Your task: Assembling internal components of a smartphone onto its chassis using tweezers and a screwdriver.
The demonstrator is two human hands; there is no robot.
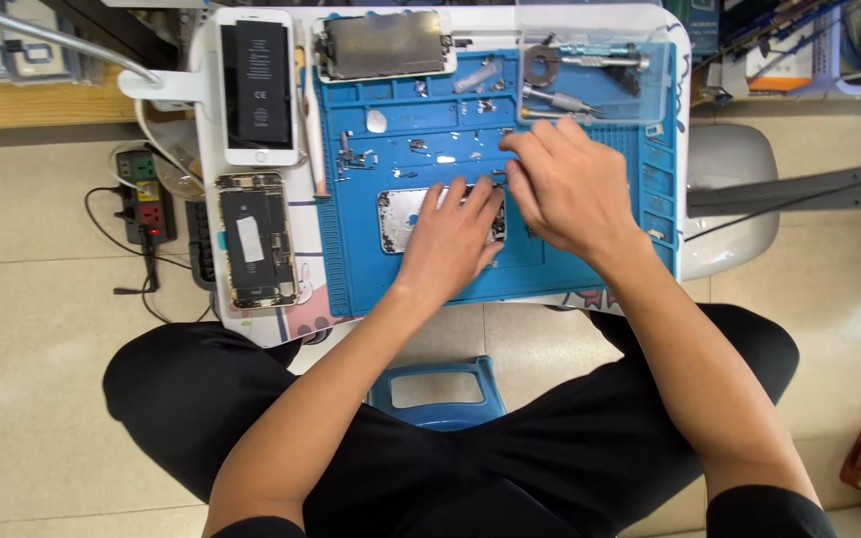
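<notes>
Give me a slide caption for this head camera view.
Both hands, left hand and right hand, rest on an opened phone shell on a blue repair mat.

Illumination bright, even, overhead — shadows soft beneath the table (695, 261). Mild glare on the metal plate (385, 44) at its far edge; frame edges slightly bowed.

- Bare blue mat (430, 284) near the front edge leaves open room
- Small loose parts (356, 157) and a clear tool box (595, 75) crowd the back
- Two opened phones (256, 159) fill the counter's (201, 130) left side
</notes>
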